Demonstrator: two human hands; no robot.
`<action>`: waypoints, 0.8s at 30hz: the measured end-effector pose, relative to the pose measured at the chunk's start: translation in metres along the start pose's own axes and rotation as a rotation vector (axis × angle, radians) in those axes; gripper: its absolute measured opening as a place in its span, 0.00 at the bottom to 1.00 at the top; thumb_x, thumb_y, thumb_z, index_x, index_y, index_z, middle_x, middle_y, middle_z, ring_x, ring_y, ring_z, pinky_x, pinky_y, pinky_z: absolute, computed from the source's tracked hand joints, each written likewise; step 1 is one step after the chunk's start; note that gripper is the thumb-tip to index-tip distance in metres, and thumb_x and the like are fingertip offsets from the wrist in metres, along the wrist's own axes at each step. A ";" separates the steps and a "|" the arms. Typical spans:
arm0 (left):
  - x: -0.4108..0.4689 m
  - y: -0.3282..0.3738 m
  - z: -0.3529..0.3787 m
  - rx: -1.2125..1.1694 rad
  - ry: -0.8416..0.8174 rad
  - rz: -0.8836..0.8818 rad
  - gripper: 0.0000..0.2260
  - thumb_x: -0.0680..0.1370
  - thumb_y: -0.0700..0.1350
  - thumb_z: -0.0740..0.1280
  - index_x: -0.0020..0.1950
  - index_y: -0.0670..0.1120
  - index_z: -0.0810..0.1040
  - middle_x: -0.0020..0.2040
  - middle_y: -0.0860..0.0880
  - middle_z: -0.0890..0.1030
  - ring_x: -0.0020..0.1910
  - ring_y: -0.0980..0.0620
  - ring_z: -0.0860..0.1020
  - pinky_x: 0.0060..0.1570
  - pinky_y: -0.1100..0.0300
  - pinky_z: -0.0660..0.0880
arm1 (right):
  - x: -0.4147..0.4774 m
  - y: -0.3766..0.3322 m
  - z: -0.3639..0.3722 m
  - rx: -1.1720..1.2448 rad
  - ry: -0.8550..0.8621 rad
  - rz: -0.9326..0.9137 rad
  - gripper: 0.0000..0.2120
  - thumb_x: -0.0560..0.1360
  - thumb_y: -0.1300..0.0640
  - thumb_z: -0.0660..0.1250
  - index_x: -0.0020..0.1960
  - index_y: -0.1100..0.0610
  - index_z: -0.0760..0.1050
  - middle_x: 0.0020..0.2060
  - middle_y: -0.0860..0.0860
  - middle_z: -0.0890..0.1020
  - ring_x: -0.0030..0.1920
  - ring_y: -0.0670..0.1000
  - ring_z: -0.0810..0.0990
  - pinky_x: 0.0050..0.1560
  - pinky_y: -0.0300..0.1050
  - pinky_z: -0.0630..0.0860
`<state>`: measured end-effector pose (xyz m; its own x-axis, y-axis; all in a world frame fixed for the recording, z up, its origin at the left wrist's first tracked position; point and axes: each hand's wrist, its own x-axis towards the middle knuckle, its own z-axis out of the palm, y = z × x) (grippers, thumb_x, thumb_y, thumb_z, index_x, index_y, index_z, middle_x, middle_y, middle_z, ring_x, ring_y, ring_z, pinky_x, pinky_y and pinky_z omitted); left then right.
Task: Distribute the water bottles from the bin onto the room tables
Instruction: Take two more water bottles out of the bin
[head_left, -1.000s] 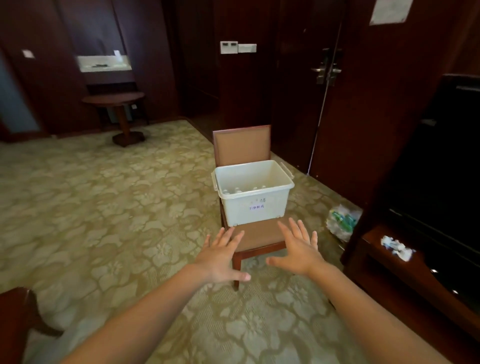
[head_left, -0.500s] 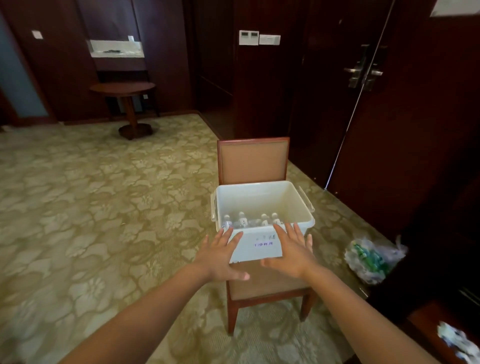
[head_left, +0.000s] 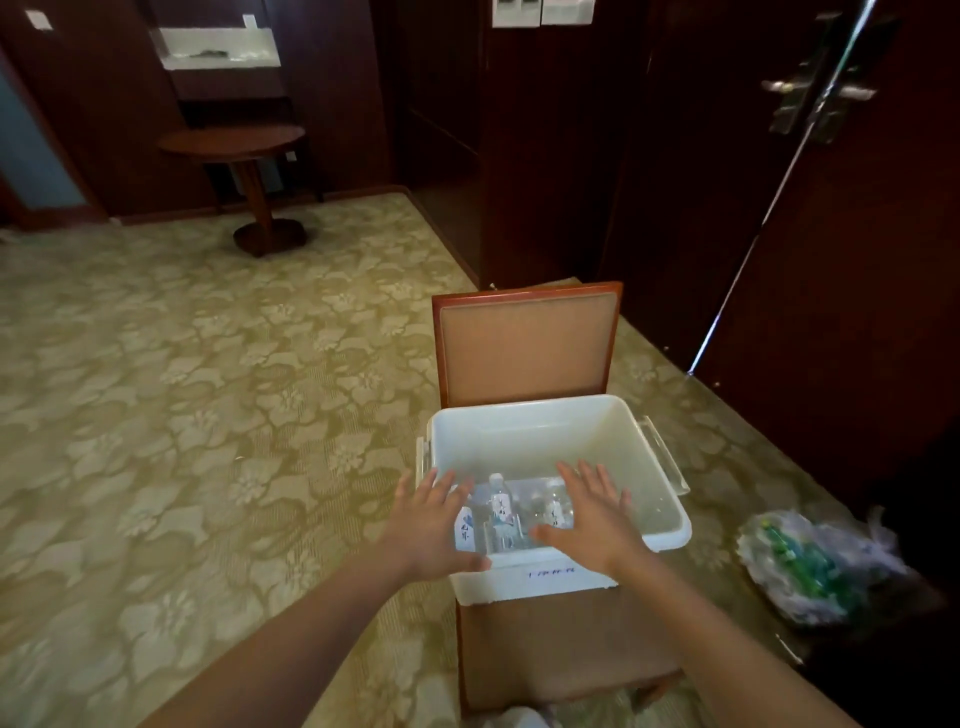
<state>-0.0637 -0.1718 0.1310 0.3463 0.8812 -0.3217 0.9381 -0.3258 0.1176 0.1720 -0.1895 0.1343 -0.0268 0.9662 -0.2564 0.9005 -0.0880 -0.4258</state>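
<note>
A white plastic bin (head_left: 660, 467) stands on the seat of a brown chair (head_left: 527, 343). Several clear water bottles (head_left: 501, 512) stand inside it along the near wall. My left hand (head_left: 428, 525) hovers over the bin's near left corner, palm down with fingers spread, holding nothing. My right hand (head_left: 592, 512) hovers over the near right part of the bin, also flat and empty. Both hands partly hide the bottles beneath them.
A round wooden pedestal table (head_left: 231, 143) stands at the far wall across the patterned carpet. A plastic bag of green items (head_left: 810, 566) lies on the floor right of the chair. Dark wooden doors and panels (head_left: 831, 260) line the right side.
I have come closer to the chair, and the bin now fills more of the view. Both hands have moved forward from in front of the bin to above its near edge.
</note>
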 end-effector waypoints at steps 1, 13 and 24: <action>0.015 -0.005 0.001 0.000 -0.014 -0.014 0.47 0.71 0.73 0.60 0.79 0.54 0.39 0.80 0.49 0.39 0.78 0.47 0.36 0.72 0.42 0.32 | 0.017 0.003 0.001 0.004 -0.024 -0.003 0.46 0.75 0.35 0.66 0.81 0.47 0.44 0.81 0.51 0.42 0.80 0.54 0.36 0.78 0.61 0.38; 0.192 -0.026 0.037 0.059 -0.281 -0.106 0.47 0.73 0.68 0.64 0.80 0.50 0.40 0.81 0.46 0.43 0.79 0.44 0.39 0.76 0.42 0.38 | 0.228 0.054 0.053 -0.007 -0.402 -0.066 0.45 0.74 0.35 0.67 0.81 0.45 0.46 0.81 0.51 0.45 0.80 0.55 0.39 0.77 0.58 0.42; 0.280 -0.044 0.099 0.188 -0.513 -0.098 0.45 0.75 0.65 0.63 0.80 0.46 0.41 0.80 0.41 0.47 0.79 0.41 0.42 0.74 0.44 0.37 | 0.314 0.086 0.121 0.173 -0.717 -0.012 0.43 0.76 0.46 0.71 0.81 0.50 0.48 0.80 0.53 0.57 0.79 0.57 0.54 0.76 0.51 0.56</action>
<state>-0.0083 0.0552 -0.0577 0.1682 0.6459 -0.7447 0.9333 -0.3475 -0.0906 0.1884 0.0771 -0.0878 -0.3667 0.5769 -0.7299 0.8187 -0.1726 -0.5477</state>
